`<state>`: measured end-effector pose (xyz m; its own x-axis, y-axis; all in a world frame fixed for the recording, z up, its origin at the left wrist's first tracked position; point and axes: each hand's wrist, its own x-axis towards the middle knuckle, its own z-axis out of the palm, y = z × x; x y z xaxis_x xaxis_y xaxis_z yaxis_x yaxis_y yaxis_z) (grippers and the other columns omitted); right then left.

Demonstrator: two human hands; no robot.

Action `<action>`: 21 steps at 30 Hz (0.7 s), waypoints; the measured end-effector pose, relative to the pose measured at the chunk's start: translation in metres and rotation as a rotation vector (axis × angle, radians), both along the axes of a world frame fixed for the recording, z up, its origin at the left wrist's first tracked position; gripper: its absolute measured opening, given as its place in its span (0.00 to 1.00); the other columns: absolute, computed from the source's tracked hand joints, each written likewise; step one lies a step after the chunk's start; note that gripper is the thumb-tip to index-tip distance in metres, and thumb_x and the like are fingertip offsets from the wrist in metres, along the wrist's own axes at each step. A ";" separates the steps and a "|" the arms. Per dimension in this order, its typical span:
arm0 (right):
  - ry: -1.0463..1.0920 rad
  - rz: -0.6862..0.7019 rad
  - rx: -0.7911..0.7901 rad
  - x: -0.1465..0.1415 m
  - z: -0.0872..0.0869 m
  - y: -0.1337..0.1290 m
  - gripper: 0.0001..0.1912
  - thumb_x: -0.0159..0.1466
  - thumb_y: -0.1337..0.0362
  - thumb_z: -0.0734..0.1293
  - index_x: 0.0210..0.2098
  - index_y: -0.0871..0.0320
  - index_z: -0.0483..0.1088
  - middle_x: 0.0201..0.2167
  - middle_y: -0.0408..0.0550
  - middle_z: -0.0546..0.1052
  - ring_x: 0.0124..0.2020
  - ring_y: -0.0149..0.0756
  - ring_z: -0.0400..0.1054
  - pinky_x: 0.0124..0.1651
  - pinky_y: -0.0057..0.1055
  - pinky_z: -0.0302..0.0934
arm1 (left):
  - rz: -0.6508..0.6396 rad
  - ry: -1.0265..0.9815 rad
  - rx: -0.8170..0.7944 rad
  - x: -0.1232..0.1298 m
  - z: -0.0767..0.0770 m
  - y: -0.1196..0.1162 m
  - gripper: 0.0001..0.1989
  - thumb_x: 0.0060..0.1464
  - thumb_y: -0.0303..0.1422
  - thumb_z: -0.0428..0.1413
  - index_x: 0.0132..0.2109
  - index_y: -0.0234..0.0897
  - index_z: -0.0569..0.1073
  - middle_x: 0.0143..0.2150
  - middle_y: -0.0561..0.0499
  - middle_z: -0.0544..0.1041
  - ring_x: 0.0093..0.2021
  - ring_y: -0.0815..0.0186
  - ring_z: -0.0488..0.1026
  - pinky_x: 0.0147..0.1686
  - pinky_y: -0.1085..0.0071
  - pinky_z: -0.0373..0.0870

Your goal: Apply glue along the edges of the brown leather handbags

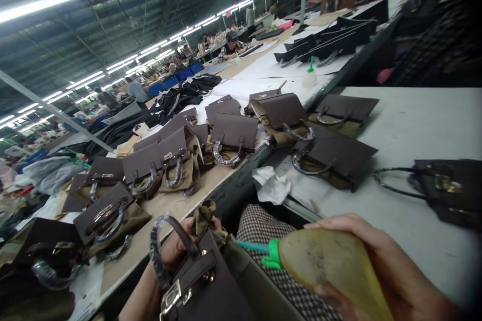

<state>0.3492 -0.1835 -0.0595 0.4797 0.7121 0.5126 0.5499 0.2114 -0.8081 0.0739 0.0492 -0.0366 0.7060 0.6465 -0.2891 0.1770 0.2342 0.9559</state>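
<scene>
Both closed beside the brown bag (226, 286), left hand (172, 250) clutches cloth (203, 214), right hand (391, 256) a likely squeezable bottle (326, 258), best held mid-belly.

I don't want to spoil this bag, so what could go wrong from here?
Whatever is in the squeeze bottle, two risks stand out. If the right hand squeezes too hard, liquid might run onto the outside of the brown bag, since the blue nozzle points at its upper edge. A drip could also land on the checked cloth behind the nozzle, or on the left hand's fingers near its tip.
</scene>
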 end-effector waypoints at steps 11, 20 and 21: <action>-0.134 0.055 -0.065 0.020 -0.004 0.012 0.25 0.64 0.53 0.73 0.58 0.47 0.69 0.48 0.50 0.79 0.43 0.47 0.80 0.47 0.30 0.78 | -0.243 0.007 -0.116 0.027 -0.017 -0.001 0.23 0.50 0.40 0.66 0.52 0.36 0.80 0.42 0.47 0.82 0.44 0.54 0.79 0.45 0.65 0.74; -0.027 0.104 -0.261 0.032 -0.019 0.004 0.24 0.67 0.49 0.71 0.59 0.44 0.66 0.51 0.48 0.76 0.46 0.45 0.77 0.53 0.33 0.76 | -0.398 0.075 -0.130 0.028 -0.038 0.010 0.22 0.54 0.40 0.67 0.54 0.35 0.79 0.47 0.46 0.83 0.48 0.55 0.79 0.47 0.65 0.74; -0.042 0.124 -0.267 0.033 -0.020 0.006 0.24 0.67 0.49 0.71 0.59 0.44 0.65 0.51 0.48 0.76 0.48 0.45 0.77 0.54 0.34 0.75 | -0.402 0.080 -0.135 0.030 -0.038 0.010 0.23 0.54 0.41 0.67 0.54 0.35 0.79 0.47 0.46 0.83 0.48 0.55 0.79 0.47 0.66 0.74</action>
<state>0.3821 -0.1779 -0.0800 0.3625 0.8765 0.3167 0.5675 0.0620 -0.8210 0.1038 0.0588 -0.0748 0.8661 0.2775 -0.4158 0.3515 0.2535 0.9012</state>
